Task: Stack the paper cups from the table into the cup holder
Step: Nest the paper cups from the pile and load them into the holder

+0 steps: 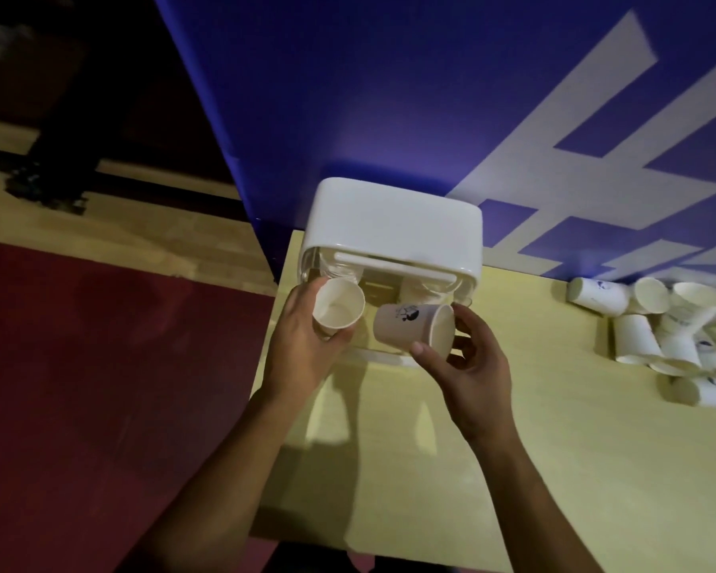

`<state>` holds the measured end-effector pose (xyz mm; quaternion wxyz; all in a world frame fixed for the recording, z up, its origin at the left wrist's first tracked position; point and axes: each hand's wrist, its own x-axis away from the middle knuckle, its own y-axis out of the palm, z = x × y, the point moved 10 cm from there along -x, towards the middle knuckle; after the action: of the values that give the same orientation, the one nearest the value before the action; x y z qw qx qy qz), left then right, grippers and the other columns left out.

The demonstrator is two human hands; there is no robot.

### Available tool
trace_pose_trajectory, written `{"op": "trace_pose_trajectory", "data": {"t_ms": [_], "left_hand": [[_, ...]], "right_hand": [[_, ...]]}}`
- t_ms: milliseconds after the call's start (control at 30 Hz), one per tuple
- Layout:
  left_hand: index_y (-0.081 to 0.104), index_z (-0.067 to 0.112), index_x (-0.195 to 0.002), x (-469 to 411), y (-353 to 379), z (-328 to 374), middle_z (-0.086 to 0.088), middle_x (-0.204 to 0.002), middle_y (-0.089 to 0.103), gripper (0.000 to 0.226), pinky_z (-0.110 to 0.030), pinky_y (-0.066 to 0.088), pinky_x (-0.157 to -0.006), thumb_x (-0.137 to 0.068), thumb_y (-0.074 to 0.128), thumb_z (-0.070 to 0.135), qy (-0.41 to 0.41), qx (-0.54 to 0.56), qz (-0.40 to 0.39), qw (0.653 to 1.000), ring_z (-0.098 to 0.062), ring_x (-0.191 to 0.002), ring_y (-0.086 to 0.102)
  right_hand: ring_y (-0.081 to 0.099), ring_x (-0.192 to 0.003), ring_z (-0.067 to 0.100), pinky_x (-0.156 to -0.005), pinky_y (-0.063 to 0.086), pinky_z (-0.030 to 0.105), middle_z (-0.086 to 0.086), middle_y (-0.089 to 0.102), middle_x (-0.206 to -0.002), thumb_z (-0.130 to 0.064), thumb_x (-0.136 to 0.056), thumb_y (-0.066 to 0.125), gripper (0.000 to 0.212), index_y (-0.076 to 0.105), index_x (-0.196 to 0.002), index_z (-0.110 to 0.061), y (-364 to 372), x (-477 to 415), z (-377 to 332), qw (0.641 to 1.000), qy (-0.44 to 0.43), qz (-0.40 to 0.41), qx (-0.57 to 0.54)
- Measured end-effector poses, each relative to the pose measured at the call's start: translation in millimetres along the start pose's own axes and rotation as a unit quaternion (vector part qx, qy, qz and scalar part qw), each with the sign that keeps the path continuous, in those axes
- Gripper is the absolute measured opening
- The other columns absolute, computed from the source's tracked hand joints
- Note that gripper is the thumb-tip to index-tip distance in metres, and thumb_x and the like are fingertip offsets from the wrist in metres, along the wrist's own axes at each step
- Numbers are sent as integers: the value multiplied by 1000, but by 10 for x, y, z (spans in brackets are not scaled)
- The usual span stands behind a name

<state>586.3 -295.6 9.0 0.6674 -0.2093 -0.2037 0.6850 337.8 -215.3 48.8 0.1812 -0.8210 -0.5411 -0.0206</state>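
- While a plain paper cup (339,304) is held in the left grip (302,345), with fingers curled round its wall and its mouth turned toward the camera, it is seen just in front of the cup holder (393,225) at mid-frame.
- A printed paper cup (410,328) is pinched in the right grip (470,366), tipped on its side with its mouth to the right, just beside the first.
- The white holder is set on the yellow surface (554,448) against a blue board (348,97).
- A pile of loose cups (670,337) is seen at the right edge of the frame, well apart from both grips.
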Motion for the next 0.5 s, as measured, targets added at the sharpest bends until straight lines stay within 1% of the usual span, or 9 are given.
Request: {"op": "trace_pose_trajectory", "data": {"t_ms": [67, 133, 200, 267, 300, 367, 400, 433, 500], "left_hand": [[54, 26, -144, 29, 77, -88, 5, -140, 56, 79, -24, 51, -96, -74, 91, 29, -6, -8, -21, 1000, -5, -123, 51], [48, 28, -149, 52, 187, -211, 4, -146, 53, 88, -40, 54, -98, -73, 91, 35, -16, -36, -51, 998, -15, -131, 52], [41, 30, -155, 62, 289, -336, 5, -153, 48, 95, -42, 54, -100, -74, 89, 44, -34, -61, -79, 994, -18, -137, 50], [38, 32, -157, 59, 342, -402, 7, -152, 50, 93, -41, 56, -99, -77, 84, 47, -27, -64, -94, 993, -17, -134, 54], [38, 31, -157, 50, 359, -438, 7, -152, 50, 91, -39, 54, -103, -78, 83, 46, -24, -67, -101, 992, -17, -134, 54], [38, 25, -157, 34, 365, -467, 3, -157, 45, 90, -27, 38, -116, -81, 84, 40, -32, -63, -125, 990, -18, -142, 46], [36, 23, -158, 41, 355, -483, 2, -160, 42, 90, -21, 31, -115, -82, 84, 37, -45, -54, -136, 988, -17, -145, 42], [33, 24, -159, 52, 343, -507, 2, -160, 40, 93, -20, 30, -115, -82, 85, 35, -60, -32, -148, 987, -16, -145, 42], [28, 34, -160, 72, 317, -534, 7, -154, 48, 104, -35, 44, -114, -75, 89, 37, -80, 30, -160, 983, -13, -138, 51]], "right_hand": [[73, -95, 20, -75, 62, 34, -9, 69, -119, -28, -69, 96, 70, 60, -129, -28, 19, -9, -21, 1000, -4, 2, 3], [72, -94, 19, -73, 61, 32, -11, 68, -119, -29, -68, 95, 69, 60, -127, -29, 58, -11, -71, 1000, -19, -1, 13], [71, -95, 15, -72, 58, 27, -14, 67, -123, -33, -67, 96, 72, 60, -130, -31, 135, -15, -140, 998, -45, -12, 31], [68, -100, 11, -72, 54, 19, -13, 64, -129, -35, -67, 96, 76, 59, -133, -32, 256, -19, -214, 996, -73, -28, 45], [66, -103, 9, -72, 53, 17, -14, 63, -131, -37, -66, 96, 77, 58, -133, -33, 336, -23, -252, 994, -88, -37, 54], [63, -107, 6, -74, 53, 16, -16, 60, -132, -40, -65, 96, 79, 57, -134, -33, 524, -50, -309, 989, -119, -58, 73], [62, -109, 6, -74, 52, 15, -17, 59, -132, -40, -66, 96, 80, 57, -135, -32, 632, -70, -321, 985, -135, -71, 84], [60, -112, 6, -76, 52, 14, -16, 59, -131, -41, -66, 96, 82, 56, -136, -29, 752, -93, -318, 980, -151, -87, 96], [57, -117, 8, -84, 52, 19, -10, 58, -133, -49, -66, 93, 88, 55, -141, -23, 983, -146, -253, 970, -172, -118, 126]]}}
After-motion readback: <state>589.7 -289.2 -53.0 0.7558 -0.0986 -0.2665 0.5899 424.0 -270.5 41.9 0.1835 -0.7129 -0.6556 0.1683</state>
